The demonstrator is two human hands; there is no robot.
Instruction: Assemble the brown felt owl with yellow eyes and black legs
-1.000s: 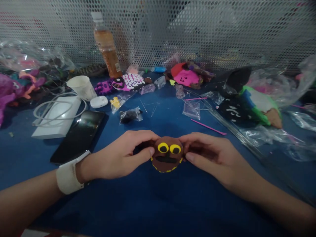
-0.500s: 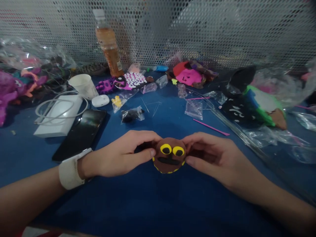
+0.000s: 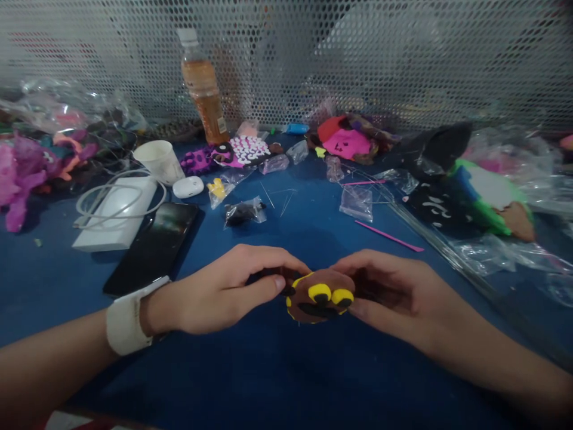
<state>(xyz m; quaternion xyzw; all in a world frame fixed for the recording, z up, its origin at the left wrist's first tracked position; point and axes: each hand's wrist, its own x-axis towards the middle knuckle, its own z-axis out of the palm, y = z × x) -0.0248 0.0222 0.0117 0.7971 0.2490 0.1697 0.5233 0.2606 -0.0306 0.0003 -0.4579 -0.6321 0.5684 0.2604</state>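
Note:
Between my hands is a brown clay figure (image 3: pixel 329 295) with bulging yellow-and-black eyes, a dark mouth strip and yellow bits along its edge. Its face is turned toward the lower right. My left hand (image 3: pixel 242 289) grips its left side, thumb in front and fingers behind. On the other side my right hand (image 3: pixel 389 292) holds it near the eyes, with thumb and forefinger around that edge. The back of the figure and some fingertips are hidden. A white band (image 3: pixel 132 316) circles my left wrist.
A black phone (image 3: pixel 152 248), white box (image 3: pixel 119 212) with cable, earbud case (image 3: pixel 188 187) and paper cup (image 3: pixel 159 161) are at left. Behind stands a drink bottle (image 3: pixel 206 95). A small bag of black clay (image 3: pixel 245 212), purple stick (image 3: pixel 389 235) and colourful clay models (image 3: pixel 496 197) surround the work area.
The clay figure has turned, its face swinging to the right and tipping down, so more of its left side shows. Both hands remain on it. The whole view has shifted slightly.

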